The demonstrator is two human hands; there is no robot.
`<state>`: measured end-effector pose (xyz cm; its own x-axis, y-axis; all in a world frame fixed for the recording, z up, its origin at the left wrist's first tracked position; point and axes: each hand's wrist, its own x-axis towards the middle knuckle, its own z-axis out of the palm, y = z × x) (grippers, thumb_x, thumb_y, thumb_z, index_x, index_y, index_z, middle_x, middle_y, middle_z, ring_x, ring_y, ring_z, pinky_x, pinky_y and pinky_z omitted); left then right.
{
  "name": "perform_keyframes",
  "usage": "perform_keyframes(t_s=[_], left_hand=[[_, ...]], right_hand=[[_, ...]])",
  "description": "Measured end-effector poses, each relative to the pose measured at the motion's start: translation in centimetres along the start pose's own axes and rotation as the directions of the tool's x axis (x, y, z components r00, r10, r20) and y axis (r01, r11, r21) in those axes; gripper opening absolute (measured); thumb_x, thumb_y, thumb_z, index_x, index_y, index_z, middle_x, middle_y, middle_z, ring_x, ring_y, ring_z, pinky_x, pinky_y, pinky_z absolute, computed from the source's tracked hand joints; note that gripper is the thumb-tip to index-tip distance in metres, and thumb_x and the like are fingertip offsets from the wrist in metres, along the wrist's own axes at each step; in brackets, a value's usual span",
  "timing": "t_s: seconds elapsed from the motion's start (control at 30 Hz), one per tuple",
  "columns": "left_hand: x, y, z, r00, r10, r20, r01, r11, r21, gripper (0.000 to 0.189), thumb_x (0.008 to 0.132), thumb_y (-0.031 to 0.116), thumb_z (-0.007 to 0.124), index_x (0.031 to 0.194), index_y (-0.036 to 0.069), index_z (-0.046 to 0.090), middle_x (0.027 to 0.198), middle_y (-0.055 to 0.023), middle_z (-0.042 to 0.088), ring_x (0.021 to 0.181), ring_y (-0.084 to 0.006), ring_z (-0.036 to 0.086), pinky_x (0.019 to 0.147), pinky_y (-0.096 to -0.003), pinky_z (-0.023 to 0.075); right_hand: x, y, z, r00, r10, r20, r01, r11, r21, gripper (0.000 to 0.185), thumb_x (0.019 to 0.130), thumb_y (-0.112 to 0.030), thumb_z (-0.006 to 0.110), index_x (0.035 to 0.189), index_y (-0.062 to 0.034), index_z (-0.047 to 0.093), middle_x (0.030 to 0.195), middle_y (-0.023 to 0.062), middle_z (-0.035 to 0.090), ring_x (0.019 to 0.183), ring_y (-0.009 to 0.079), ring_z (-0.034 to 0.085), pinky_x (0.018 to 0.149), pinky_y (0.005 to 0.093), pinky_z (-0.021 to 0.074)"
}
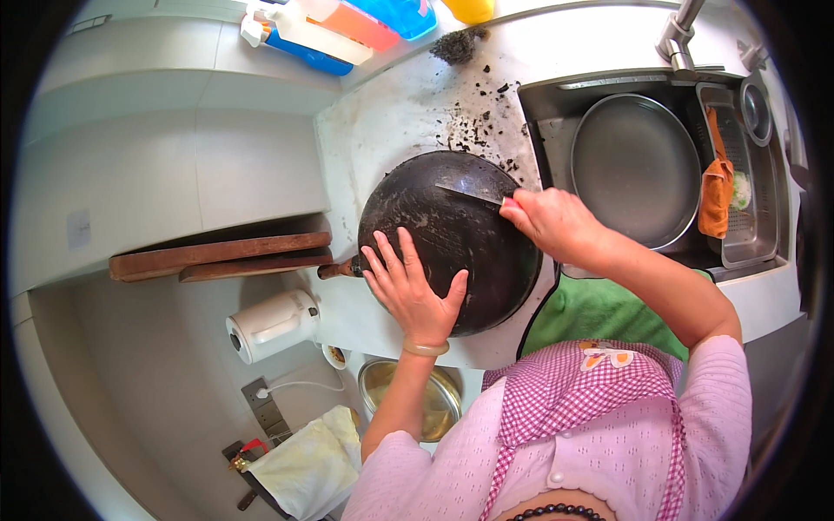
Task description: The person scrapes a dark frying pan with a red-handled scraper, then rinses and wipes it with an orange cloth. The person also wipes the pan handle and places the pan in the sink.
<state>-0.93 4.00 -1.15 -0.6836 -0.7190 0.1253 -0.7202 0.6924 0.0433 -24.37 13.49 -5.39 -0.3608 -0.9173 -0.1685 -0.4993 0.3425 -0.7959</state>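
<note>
A blackened wok lies upside down on the white countertop, its wooden handle pointing left. My left hand rests with fingers spread on the wok's underside and grips nothing. My right hand is closed around the red handle of a knife, whose thin metal blade lies at a slant against the wok's upper right part. Greyish scrape marks show on the dark surface. Black flakes are scattered on the countertop beyond the wok, and a dark scouring pad or clump lies farther back.
Right of the wok, a sink holds a large round pan and a metal colander tray with an orange cloth. Cutting boards, a white kettle and a metal bowl stand left and nearer. Bottles stand at the back.
</note>
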Motion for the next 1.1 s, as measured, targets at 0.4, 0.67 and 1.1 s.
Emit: perform_keyframes(t_s=[0.4, 0.67, 1.1], left_hand=[[0.0, 0.2, -0.1, 1.0, 0.004, -0.03, -0.003, 0.998, 0.061, 0.099, 0.086, 0.071, 0.057, 0.159, 0.008, 0.032, 0.164, -0.0221, 0.024, 0.151, -0.0477, 0.018, 0.117, -0.0651, 0.0159], [0.2, 0.1, 0.3, 0.998, -0.002, -0.058, 0.005, 0.999, 0.048, 0.099, 0.086, 0.071, 0.058, 0.158, 0.009, 0.032, 0.163, -0.0243, 0.024, 0.149, -0.0505, 0.019, 0.116, -0.0667, 0.0162], [0.1, 0.1, 0.7, 0.994, -0.007, -0.107, 0.011, 0.999, 0.039, 0.097, 0.086, 0.07, 0.059, 0.157, 0.008, 0.034, 0.161, -0.0256, 0.027, 0.148, -0.0522, 0.02, 0.115, -0.0686, 0.0178]], right_hand=[[-0.6, 0.8, 1.5, 0.989, 0.046, -0.139, -0.06, 0.994, -0.092, 0.04, 0.102, -0.042, 0.055, 0.09, -0.004, 0.062, 0.078, 0.0214, 0.07, 0.073, 0.0431, 0.068, 0.065, 0.0518, 0.0556], [-2.4, 1.5, 2.9, 0.979, 0.011, -0.205, -0.027, 0.997, -0.074, 0.036, 0.101, -0.041, 0.056, 0.094, -0.0053, 0.063, 0.081, 0.0218, 0.07, 0.075, 0.0441, 0.068, 0.066, 0.0535, 0.055], [-3.7, 1.0, 3.8, 0.961, 0.07, -0.267, -0.065, 0.998, 0.028, 0.033, 0.102, -0.037, 0.055, 0.104, -0.0052, 0.063, 0.085, 0.0244, 0.068, 0.083, 0.0471, 0.065, 0.071, 0.0539, 0.0522]])
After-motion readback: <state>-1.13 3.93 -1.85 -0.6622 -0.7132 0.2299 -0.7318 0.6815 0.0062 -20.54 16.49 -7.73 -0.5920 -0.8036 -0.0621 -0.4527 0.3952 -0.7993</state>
